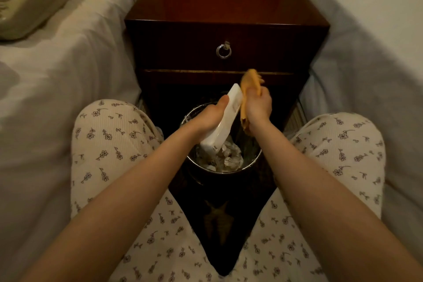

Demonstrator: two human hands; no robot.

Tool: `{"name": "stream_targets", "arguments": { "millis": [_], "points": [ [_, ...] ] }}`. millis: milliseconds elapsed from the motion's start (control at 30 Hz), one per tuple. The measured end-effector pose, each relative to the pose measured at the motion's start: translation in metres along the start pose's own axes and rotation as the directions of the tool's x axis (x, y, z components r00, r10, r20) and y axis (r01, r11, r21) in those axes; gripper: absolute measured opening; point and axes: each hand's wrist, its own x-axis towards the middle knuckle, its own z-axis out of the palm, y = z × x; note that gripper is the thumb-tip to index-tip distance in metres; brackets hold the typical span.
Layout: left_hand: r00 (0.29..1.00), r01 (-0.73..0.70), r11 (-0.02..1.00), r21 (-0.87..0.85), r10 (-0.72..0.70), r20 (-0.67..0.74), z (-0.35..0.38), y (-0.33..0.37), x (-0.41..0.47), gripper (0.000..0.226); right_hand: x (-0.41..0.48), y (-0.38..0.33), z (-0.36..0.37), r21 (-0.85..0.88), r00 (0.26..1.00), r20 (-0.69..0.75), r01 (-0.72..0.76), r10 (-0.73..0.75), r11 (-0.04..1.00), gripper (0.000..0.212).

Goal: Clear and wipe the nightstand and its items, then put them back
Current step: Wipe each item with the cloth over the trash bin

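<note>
White handset [230, 117] — gripped by left hand [207, 119], cloth [250, 82] alongside.

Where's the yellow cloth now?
Centre of the head view, the crumpled yellow cloth is gripped in the right hand beside the white plastic handset above the metal bin.

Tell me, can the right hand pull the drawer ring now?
Probably not yet. The right hand grips the yellow cloth, so it is busy. Nothing blocks the way up to the drawer ring, though.
</note>
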Motion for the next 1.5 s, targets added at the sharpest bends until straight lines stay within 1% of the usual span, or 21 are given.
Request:
{"name": "stream_targets", "arguments": {
  "millis": [33,100,167,233,300,367,400,433,500,567,633,733,800,867,933,1000,1133,1200,1300,1400,1500],
  "points": [
    [1.000,-0.004,1.000,-0.011,0.004,0.002,-0.001,0.002,-0.001,0.067,0.000,0.003,-0.002,0.058,0.994,-0.080,-0.066,0.071,0.996,0.030],
    [0.999,-0.019,0.998,-0.054,0.018,-0.029,-0.004,0.004,-0.002,0.066,-0.002,0.001,-0.002,0.139,0.989,-0.141,-0.025,0.044,0.990,0.029],
    [0.997,-0.018,0.993,-0.114,0.009,-0.080,-0.006,0.003,0.000,0.063,-0.009,-0.006,0.002,0.096,0.990,-0.060,0.133,-0.128,0.986,0.023],
    [0.997,-0.013,0.978,-0.208,-0.002,-0.071,-0.007,0.000,0.002,0.059,-0.013,-0.006,0.006,-0.006,0.971,0.123,0.209,-0.207,0.978,0.021],
    [0.999,-0.002,0.954,-0.300,-0.008,-0.033,-0.008,0.000,-0.001,0.055,-0.011,0.000,0.005,-0.075,0.986,0.151,0.080,-0.068,0.994,0.031],
    [1.000,0.003,0.938,-0.345,-0.013,-0.026,-0.008,0.001,-0.004,0.052,-0.010,0.003,-0.001,-0.072,0.995,0.048,-0.086,0.089,0.994,0.035],
    [0.999,-0.005,0.934,-0.358,-0.009,-0.038,-0.009,0.001,-0.004,0.052,-0.012,0.003,-0.003,-0.042,0.995,0.001,-0.096,0.096,0.994,0.035],
    [0.998,-0.016,0.929,-0.371,-0.007,-0.060,-0.009,0.002,-0.004,0.051,-0.015,0.002,-0.003,0.005,0.998,-0.021,-0.051,0.051,0.999,0.033],
    [0.992,-0.033,0.912,-0.409,-0.020,-0.125,-0.012,0.003,-0.002,0.051,-0.030,-0.006,0.000,0.085,0.992,0.035,0.117,-0.121,0.989,0.023],
    [0.982,-0.070,0.899,-0.433,-0.015,-0.189,-0.015,0.003,0.000,0.049,-0.046,-0.005,0.007,-0.008,0.933,0.191,0.311,-0.304,0.950,0.010],
    [0.976,-0.087,0.890,-0.447,-0.014,-0.217,-0.016,0.004,-0.001,0.049,-0.050,0.007,0.010,-0.100,0.894,0.298,0.378,-0.335,0.920,0.012],
    [0.973,-0.081,0.849,-0.523,-0.046,-0.226,-0.018,0.008,-0.006,0.051,-0.047,0.007,0.006,-0.145,0.963,0.176,0.230,-0.204,0.962,0.016],
    [0.968,-0.102,0.835,-0.540,-0.042,-0.249,-0.023,0.011,-0.006,0.050,-0.047,-0.001,0.001,-0.075,0.970,0.150,0.202,-0.189,0.976,0.008],
    [0.950,-0.130,0.842,-0.524,-0.046,-0.308,-0.028,0.013,-0.008,0.042,-0.056,-0.012,0.000,0.052,0.914,0.321,0.244,-0.248,0.968,0.008],
    [0.952,-0.135,0.803,-0.580,-0.057,-0.301,-0.032,0.016,-0.012,0.045,-0.070,-0.015,0.003,0.078,0.793,0.513,0.336,-0.327,0.939,0.029],
    [0.953,-0.130,0.759,-0.638,-0.082,-0.293,-0.037,0.019,-0.014,0.051,-0.078,-0.011,0.004,0.069,0.742,0.578,0.370,-0.340,0.926,0.049],
    [0.944,-0.130,0.722,-0.680,-0.119,-0.307,-0.048,0.033,-0.019,0.052,-0.080,-0.018,-0.001,0.086,0.685,0.622,0.421,-0.379,0.903,0.072],
    [0.945,-0.149,0.707,-0.691,-0.103,-0.309,-0.053,0.042,-0.021,0.055,-0.080,-0.030,-0.001,0.080,0.676,0.596,0.486,-0.433,0.870,0.071],
    [0.953,-0.146,0.661,-0.736,-0.106,-0.284,-0.061,0.058,-0.027,0.065,-0.079,-0.050,0.001,0.115,0.697,0.474,0.557,-0.538,0.822,0.055],
    [0.946,-0.132,0.643,-0.755,-0.147,-0.290,-0.074,0.073,-0.030,0.063,-0.077,-0.066,0.003,0.205,0.743,0.399,0.500,-0.538,0.842,0.050],
    [0.927,-0.204,0.601,-0.773,-0.135,-0.350,-0.089,0.088,-0.030,0.060,-0.072,-0.087,0.011,0.293,0.805,0.364,0.379,-0.469,0.878,0.045]
  ]
}}
